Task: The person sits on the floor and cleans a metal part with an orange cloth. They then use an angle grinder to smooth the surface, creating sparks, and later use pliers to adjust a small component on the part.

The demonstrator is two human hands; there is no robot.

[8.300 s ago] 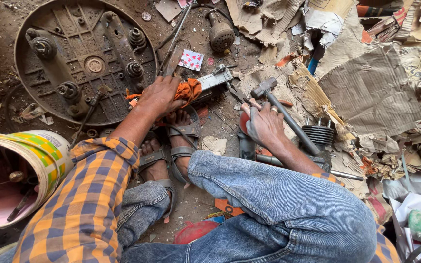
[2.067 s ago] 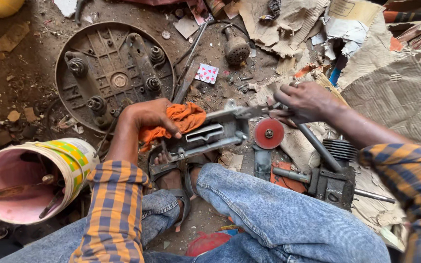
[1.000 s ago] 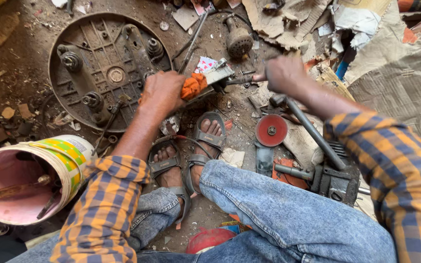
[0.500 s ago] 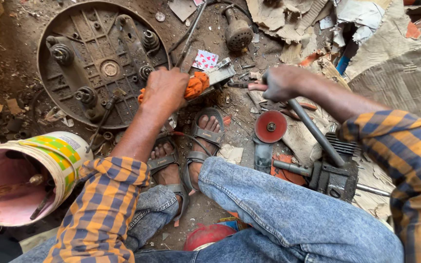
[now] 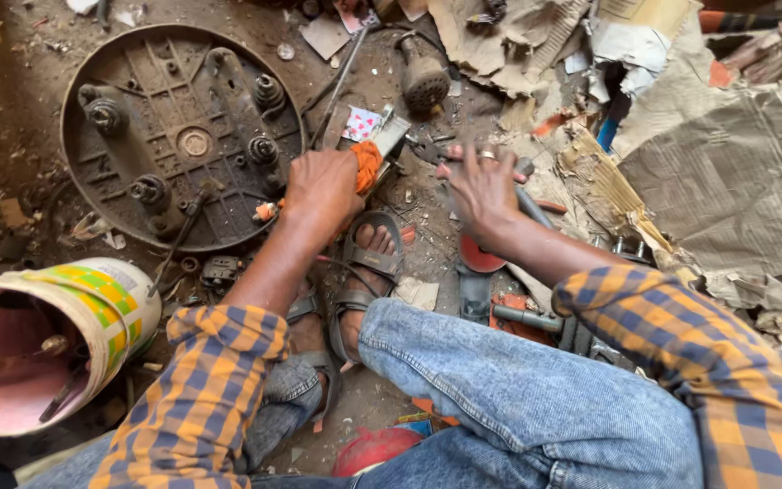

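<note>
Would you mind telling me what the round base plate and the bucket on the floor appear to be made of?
The round base plate looks like moulded dark plastic: ribbed, matte and dusty, though cast metal is possible. The bucket looks like plastic, with a pink interior and a glossy printed yellow-green wrap.

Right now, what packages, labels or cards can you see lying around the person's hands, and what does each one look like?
Bucket: lower left, on its side, pink inside, wrapped in a green, yellow and orange label.
Small card: on the ground just above the left hand, square, white with red marks.
Flattened cardboard: right side, beyond the right hand, brown, torn and crumpled.
Paper scrap: top right, white, creased.
</note>
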